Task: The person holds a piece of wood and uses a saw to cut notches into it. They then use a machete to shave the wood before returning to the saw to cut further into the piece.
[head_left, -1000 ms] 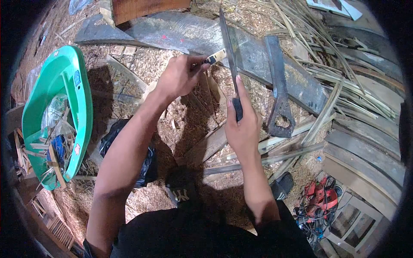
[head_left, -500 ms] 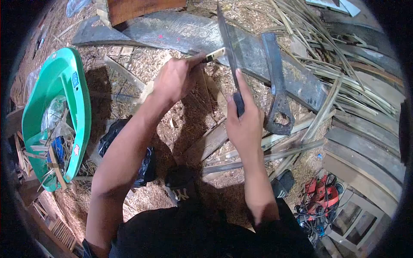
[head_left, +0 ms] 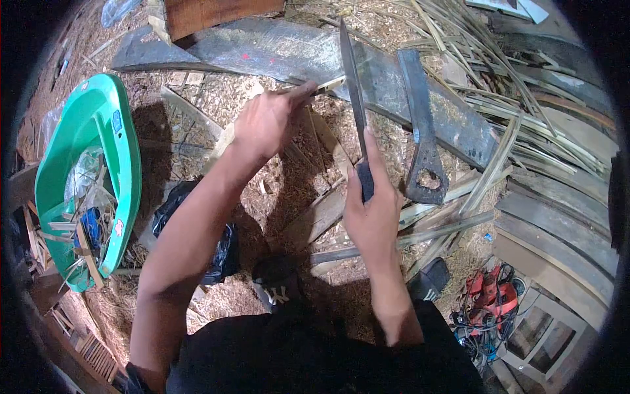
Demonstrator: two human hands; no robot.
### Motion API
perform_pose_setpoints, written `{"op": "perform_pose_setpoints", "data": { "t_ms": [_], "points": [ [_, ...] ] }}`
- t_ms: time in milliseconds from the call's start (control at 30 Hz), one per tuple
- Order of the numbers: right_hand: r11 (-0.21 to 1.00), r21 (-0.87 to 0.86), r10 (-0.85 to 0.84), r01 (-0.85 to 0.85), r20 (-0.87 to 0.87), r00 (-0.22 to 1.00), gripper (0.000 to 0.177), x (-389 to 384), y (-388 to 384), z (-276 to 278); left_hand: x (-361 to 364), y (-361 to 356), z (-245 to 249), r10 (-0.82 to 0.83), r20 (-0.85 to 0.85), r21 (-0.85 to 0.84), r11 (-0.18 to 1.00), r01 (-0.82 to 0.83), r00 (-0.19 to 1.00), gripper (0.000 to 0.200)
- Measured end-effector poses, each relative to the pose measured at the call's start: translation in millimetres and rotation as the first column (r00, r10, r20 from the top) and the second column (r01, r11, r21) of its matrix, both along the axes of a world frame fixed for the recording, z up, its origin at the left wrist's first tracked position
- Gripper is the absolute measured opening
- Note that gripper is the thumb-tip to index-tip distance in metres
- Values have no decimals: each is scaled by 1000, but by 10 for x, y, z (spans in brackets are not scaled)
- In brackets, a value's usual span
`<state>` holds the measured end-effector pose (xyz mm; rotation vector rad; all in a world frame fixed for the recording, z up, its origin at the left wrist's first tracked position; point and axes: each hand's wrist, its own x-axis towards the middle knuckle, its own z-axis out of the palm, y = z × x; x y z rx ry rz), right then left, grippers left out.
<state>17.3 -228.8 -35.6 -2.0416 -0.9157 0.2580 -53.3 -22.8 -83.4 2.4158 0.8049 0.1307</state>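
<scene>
My right hand (head_left: 374, 200) is closed round the dark handle of a long knife (head_left: 353, 88), its blade pointing up and away with the index finger along it. In my left hand (head_left: 268, 121) is a short pale wood strip (head_left: 331, 84), whose far end is at or very near the blade. Both are over a long grey plank (head_left: 289, 49). Just right of the knife, a hand saw (head_left: 420, 125) with a dark handle lies across the plank.
A green plastic tub (head_left: 129, 154) with scraps stands at the left. Thin wood strips (head_left: 525, 118) are piled at the upper right, boards (head_left: 558, 223) below them. Red tools with cables (head_left: 492, 295) lie lower right. An orange-brown wooden block (head_left: 220, 14) stands at the top.
The knife has shifted slightly down and its blade stands a little more upright. My right hand has moved slightly with it. My left hand has hardly moved, and the strip is turned a little.
</scene>
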Motion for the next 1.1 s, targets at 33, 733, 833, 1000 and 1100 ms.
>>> {"op": "perform_pose_setpoints", "data": {
  "t_ms": [33, 733, 833, 1000, 1100],
  "points": [
    [994, -103, -41, 28, -125, 991, 60, -24, -13, 50, -8, -38, 23, -8, 5, -8, 1000, 8, 1000, 41],
    [1000, 23, -15, 15, -38, 999, 60, 112, 177, -222, 6, -31, -21, -11, -97, 63, 998, 17, 995, 45],
    [999, -43, 8, -7, 13, 1000, 59, 97, 218, -272, 4, -11, -37, -22, -128, 75, 997, 32, 992, 45],
    [997, 67, -32, 33, -4, 999, 60, 84, 264, -311, -19, -28, -31, -22, -45, 60, 998, 25, 999, 48],
    [999, 8, -38, 38, -40, 998, 60, 132, 285, -291, -22, 0, -67, -47, -83, 78, 996, 53, 995, 47]
  ]
}}
